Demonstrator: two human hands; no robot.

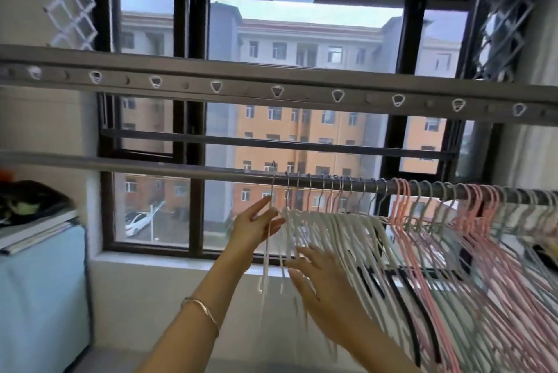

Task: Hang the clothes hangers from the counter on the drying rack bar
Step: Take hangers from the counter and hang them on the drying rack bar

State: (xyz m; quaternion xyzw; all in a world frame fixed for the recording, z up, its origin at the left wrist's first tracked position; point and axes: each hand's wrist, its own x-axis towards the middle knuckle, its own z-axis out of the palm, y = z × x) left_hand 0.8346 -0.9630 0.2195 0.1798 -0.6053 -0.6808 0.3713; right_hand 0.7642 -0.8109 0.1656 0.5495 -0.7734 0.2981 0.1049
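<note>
The drying rack bar [181, 166] runs from left to right in front of the person, and the hangers on it hang downward, packed tightly from the middle to the right end. First come the white hangers [338, 221] with thin metal hooks, then pink hangers [401, 206] mixed with pale green ones. The leftmost white hanger [266, 255] hangs a little apart from the row, with its hook over the bar directly above the left hand [256, 223]. This hand is the nearer one. Its fingers are almost straight and lie against the neck of that hanger; I see no closed grip. The right hand [314, 276] is lower and to the right, with fingers spread and nothing held, touching the shoulders of the white hangers. The bare part of the bar lies to the left of both hands, so I judge that new hangers should go there.
</note>
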